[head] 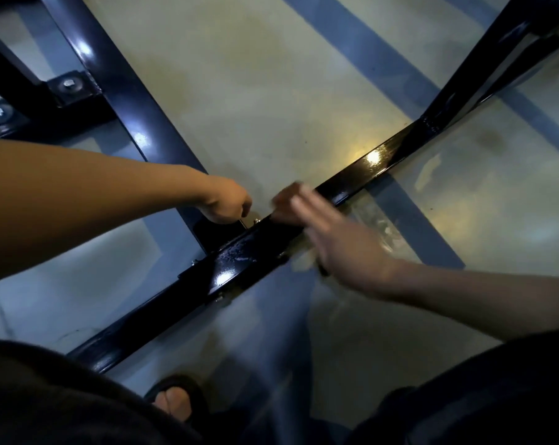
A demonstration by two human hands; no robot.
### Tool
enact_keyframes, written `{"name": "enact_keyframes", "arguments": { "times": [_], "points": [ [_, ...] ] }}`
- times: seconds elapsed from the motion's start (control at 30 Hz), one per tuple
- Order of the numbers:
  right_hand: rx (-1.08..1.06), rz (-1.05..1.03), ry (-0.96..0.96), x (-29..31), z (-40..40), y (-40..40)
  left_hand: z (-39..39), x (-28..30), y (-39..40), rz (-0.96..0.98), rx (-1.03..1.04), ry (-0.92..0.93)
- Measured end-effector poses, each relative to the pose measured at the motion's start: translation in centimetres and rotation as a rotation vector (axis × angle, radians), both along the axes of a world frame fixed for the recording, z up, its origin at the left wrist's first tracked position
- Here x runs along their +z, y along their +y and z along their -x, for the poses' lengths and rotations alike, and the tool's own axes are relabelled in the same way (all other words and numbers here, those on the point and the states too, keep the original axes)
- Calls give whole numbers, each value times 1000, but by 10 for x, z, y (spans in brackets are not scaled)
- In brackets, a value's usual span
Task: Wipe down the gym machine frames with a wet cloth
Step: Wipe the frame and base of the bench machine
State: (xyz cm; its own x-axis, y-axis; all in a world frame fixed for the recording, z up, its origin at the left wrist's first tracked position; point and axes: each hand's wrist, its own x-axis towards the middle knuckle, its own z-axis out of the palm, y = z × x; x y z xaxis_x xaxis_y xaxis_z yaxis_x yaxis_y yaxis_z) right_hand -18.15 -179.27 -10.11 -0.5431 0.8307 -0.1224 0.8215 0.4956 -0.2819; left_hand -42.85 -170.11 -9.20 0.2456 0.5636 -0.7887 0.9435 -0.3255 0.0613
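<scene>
A glossy black frame bar (361, 175) of the gym machine runs low over the floor from lower left to upper right, wet with droplets near its bolted joint (236, 255). My right hand (332, 239) is motion-blurred and lies across this bar with its fingers stretched out. A pale bit of cloth (302, 264) shows under the palm. My left hand (225, 200) is curled in a fist round the end of a second black bar (127, 91), where it meets the joint.
More black frame members with bolted brackets (69, 86) stand at the upper left, and another strut (483, 69) rises at the upper right. The floor (271, 91) is pale with blue stripes. My sandalled foot (175, 399) and dark-clothed knees fill the bottom edge.
</scene>
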Motion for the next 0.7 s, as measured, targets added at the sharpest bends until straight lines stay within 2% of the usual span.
{"name": "enact_keyframes", "arguments": {
  "times": [0.07, 0.13, 0.23, 0.3, 0.43, 0.53, 0.6, 0.7],
  "points": [
    [216, 33, 20, -2, 31, -30, -1, 2, 3, -2, -15, 0],
    [386, 49, -49, -6, 47, -44, -1, 4, 5, 4, -15, -5],
    [459, -44, -119, -7, 33, -29, 3, 5, 6, -20, -23, -10],
    [345, -80, -164, -2, 6, -3, 7, 3, 4, -47, -52, -11],
    [-112, -122, -236, 3, -45, 39, 8, 1, 4, -35, -61, -10],
    [-229, -150, -163, 3, -39, 41, 7, 7, 6, -15, -28, -39],
    [-106, -78, -64, 1, -15, 21, 6, 8, 7, -10, -12, -43],
    [267, -14, -8, -1, 28, -21, -2, 12, 7, -13, -12, -24]
  ]
}}
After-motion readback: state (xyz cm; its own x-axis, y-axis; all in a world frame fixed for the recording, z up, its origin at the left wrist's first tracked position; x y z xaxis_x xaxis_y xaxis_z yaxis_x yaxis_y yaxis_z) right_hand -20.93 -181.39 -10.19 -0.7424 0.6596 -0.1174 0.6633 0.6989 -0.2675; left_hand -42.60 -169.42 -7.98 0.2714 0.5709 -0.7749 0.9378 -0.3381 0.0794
